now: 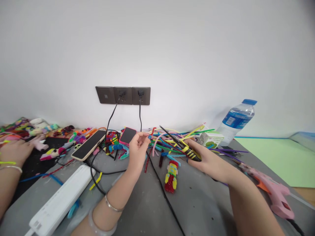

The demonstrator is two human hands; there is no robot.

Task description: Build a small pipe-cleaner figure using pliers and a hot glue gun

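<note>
My left hand [137, 149] is raised over the grey table [147, 203], fingers pinched on the end of a red pipe cleaner [152, 131]. My right hand [209, 160] grips pliers [180, 145] with black-and-yellow handles, their thin jaws pointing up-left toward the pipe cleaner. Between my hands lies a pile of coloured pipe cleaners [169, 141]. Below it stands a small red, yellow and green pipe-cleaner figure [171, 176].
Two phones [89, 145] [127, 135] lie charging, with cables up to wall sockets [123, 95]. A white power strip [61, 200] lies front left, a pink glue gun [270, 191] right, a water bottle [236, 119] and small box [211, 139] behind. Another person's hand [13, 150] rests far left.
</note>
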